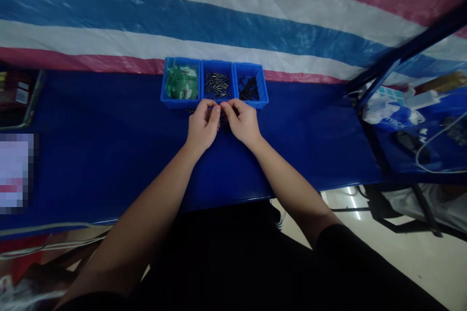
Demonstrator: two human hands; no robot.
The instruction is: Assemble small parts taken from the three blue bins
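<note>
1. Left bin (178, 104), blue, on the worktop (299, 141): green wrapping (178, 80) with white pieces among it.
2. Middle bin (217, 65), touching it: a loose heap of metal pins (218, 85), thin, screw-like.
3. Right bin (263, 88), next in the row: black parts (248, 88), too dark to sort by eye.
4. Left hand (202, 129), just before the row: thumb and fingers (215, 114) curled close together. Grip unconfirmed from where I stand.
5. Right hand (243, 124), opposite, fingertips meeting or nearly meeting the left's: same close curl, contents likewise hidden.
6. Piece in work: presumably small, and between the two sets of fingertips; I can't make it out.
7. Dark bits (190, 111): beside the left hand, before the left bin; too small to identify.
8. Progress: apparently mid-handling. All three bins hold stock; no finished piece is discernible, so completed and remaining counts stay unknown.
</note>
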